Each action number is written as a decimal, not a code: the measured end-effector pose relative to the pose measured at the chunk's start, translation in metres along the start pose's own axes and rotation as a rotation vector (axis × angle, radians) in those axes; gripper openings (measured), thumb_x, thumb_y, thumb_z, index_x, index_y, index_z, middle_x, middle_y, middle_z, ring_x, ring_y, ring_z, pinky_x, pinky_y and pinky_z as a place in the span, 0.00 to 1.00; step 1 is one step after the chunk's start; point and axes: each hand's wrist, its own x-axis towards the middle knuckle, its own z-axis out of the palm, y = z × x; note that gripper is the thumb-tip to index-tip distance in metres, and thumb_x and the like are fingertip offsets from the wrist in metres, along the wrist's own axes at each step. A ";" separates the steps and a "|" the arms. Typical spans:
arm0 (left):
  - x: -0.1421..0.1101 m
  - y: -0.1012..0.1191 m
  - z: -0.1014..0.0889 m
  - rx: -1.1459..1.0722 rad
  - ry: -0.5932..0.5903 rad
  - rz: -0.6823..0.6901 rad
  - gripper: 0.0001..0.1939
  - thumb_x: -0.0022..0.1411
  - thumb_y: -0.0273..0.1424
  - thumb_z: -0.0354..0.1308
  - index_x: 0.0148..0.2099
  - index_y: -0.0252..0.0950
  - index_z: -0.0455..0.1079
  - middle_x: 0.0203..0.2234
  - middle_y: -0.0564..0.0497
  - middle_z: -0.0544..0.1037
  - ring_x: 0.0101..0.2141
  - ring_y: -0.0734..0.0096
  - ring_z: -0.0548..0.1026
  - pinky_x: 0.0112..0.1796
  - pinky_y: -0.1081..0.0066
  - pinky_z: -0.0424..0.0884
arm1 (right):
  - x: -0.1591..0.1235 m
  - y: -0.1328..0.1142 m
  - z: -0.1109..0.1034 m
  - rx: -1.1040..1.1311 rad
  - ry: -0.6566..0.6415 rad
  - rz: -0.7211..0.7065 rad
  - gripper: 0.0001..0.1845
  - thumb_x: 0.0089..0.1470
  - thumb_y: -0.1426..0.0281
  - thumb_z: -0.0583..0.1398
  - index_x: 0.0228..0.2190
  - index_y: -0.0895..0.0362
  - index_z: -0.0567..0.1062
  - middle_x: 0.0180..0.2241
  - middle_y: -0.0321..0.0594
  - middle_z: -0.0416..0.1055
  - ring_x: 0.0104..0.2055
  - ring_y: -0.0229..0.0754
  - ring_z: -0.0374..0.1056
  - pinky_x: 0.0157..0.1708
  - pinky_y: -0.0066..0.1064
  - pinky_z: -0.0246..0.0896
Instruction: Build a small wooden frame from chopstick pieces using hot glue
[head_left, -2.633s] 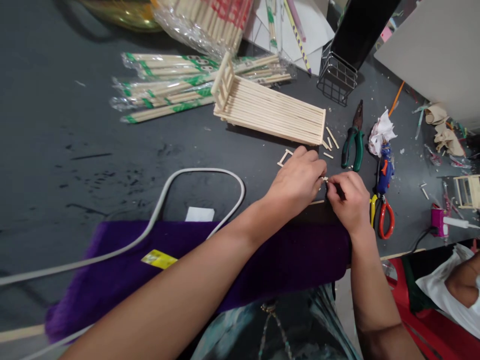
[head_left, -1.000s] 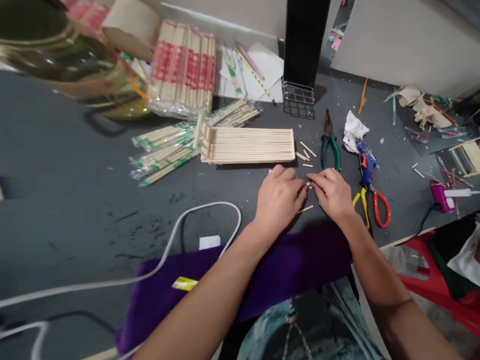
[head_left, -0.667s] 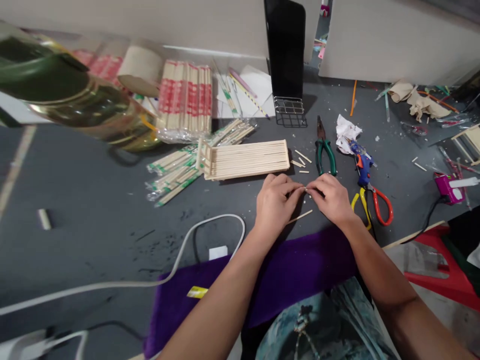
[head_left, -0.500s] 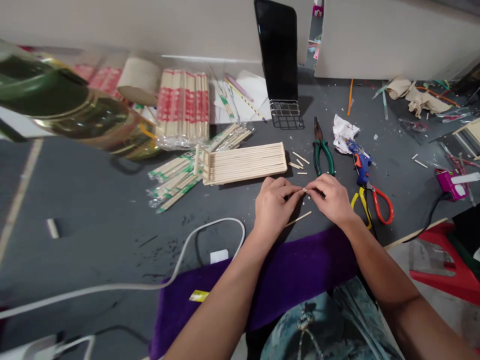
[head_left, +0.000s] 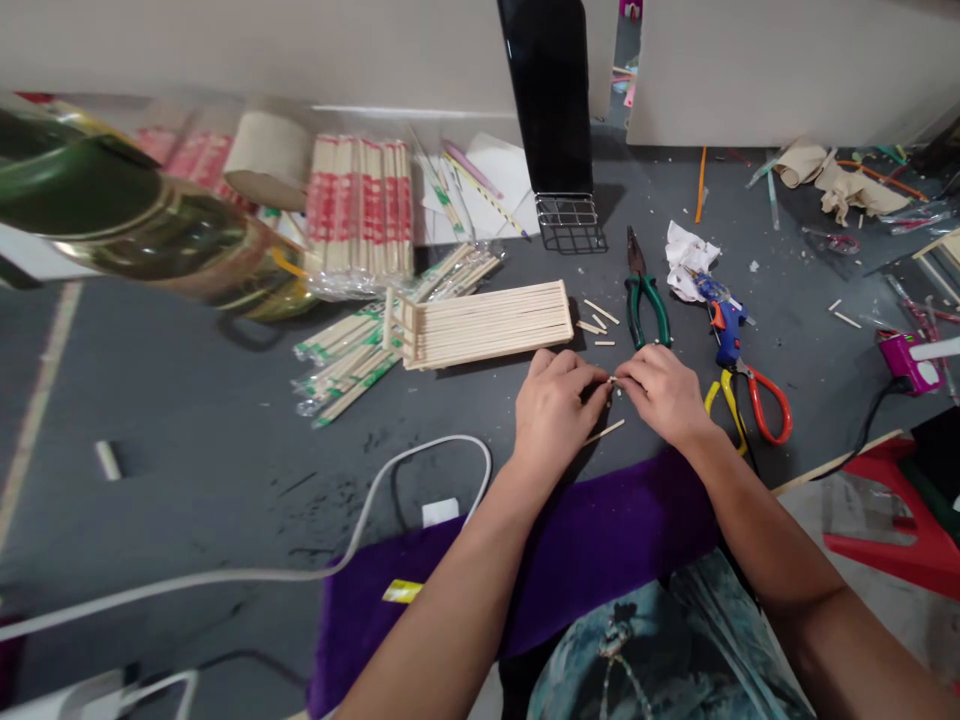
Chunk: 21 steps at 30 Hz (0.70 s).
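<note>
My left hand (head_left: 559, 405) and my right hand (head_left: 664, 395) meet fingertip to fingertip above the grey table, both pinched round tiny pale wooden bits (head_left: 613, 381). The fingers mostly cover these bits, so their exact shape is hidden. A thin wooden stick (head_left: 604, 432) lies by my left hand. Just beyond it rests a small bed-like frame (head_left: 491, 325) built from bamboo sticks, with a raised end on the left. Several short cut sticks (head_left: 596, 322) are scattered at its right. Green-handled pliers (head_left: 646, 300) lie beyond my right hand.
A blue glue gun (head_left: 726, 330) and red-and-yellow-handled pliers (head_left: 766, 405) lie at right. Packs of chopsticks (head_left: 360, 215) stand back left near a cardboard roll (head_left: 268, 160). A phone (head_left: 551, 95) leans on a wire stand. A white cable (head_left: 360, 520) crosses the left; purple cloth (head_left: 615, 540) covers the front edge.
The view has shifted slightly. My two hands stay together at nearly the same spot, the left fingers curled a little more around the small bits.
</note>
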 end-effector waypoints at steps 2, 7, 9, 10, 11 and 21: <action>0.000 0.000 0.000 -0.016 -0.001 -0.005 0.09 0.66 0.31 0.58 0.38 0.38 0.79 0.30 0.47 0.76 0.36 0.61 0.66 0.36 0.64 0.68 | 0.000 0.000 0.000 0.002 0.003 0.000 0.10 0.66 0.68 0.57 0.36 0.52 0.79 0.37 0.41 0.72 0.43 0.43 0.66 0.39 0.33 0.62; 0.001 0.001 0.000 -0.012 -0.008 0.001 0.08 0.66 0.31 0.59 0.36 0.38 0.79 0.29 0.47 0.76 0.36 0.61 0.66 0.36 0.64 0.67 | 0.001 0.000 -0.001 0.002 0.005 0.000 0.11 0.65 0.69 0.57 0.36 0.53 0.79 0.36 0.41 0.73 0.42 0.43 0.67 0.40 0.33 0.62; 0.001 0.001 -0.001 -0.007 -0.015 0.001 0.08 0.66 0.31 0.60 0.35 0.38 0.80 0.29 0.47 0.75 0.35 0.62 0.66 0.36 0.65 0.67 | 0.001 0.000 -0.001 0.011 0.002 0.004 0.10 0.65 0.69 0.58 0.35 0.53 0.80 0.36 0.41 0.73 0.42 0.43 0.67 0.40 0.34 0.62; 0.002 0.001 -0.001 -0.008 -0.021 -0.001 0.08 0.66 0.31 0.60 0.35 0.38 0.80 0.29 0.47 0.76 0.35 0.62 0.66 0.35 0.65 0.67 | 0.001 0.000 -0.001 0.016 0.001 0.007 0.10 0.65 0.69 0.58 0.36 0.53 0.80 0.36 0.41 0.73 0.42 0.43 0.67 0.40 0.34 0.62; 0.002 0.001 -0.001 -0.012 -0.027 -0.005 0.08 0.66 0.31 0.60 0.36 0.37 0.80 0.29 0.47 0.76 0.35 0.62 0.66 0.35 0.65 0.67 | 0.001 0.001 -0.001 0.020 0.001 0.010 0.09 0.64 0.70 0.58 0.36 0.53 0.80 0.36 0.40 0.73 0.42 0.43 0.67 0.41 0.34 0.62; 0.001 0.002 -0.004 -0.040 -0.057 -0.049 0.07 0.66 0.31 0.61 0.38 0.38 0.81 0.30 0.48 0.77 0.36 0.62 0.67 0.35 0.66 0.66 | 0.001 0.004 -0.001 0.071 0.013 0.020 0.08 0.63 0.70 0.60 0.37 0.53 0.81 0.35 0.40 0.73 0.42 0.42 0.69 0.41 0.33 0.63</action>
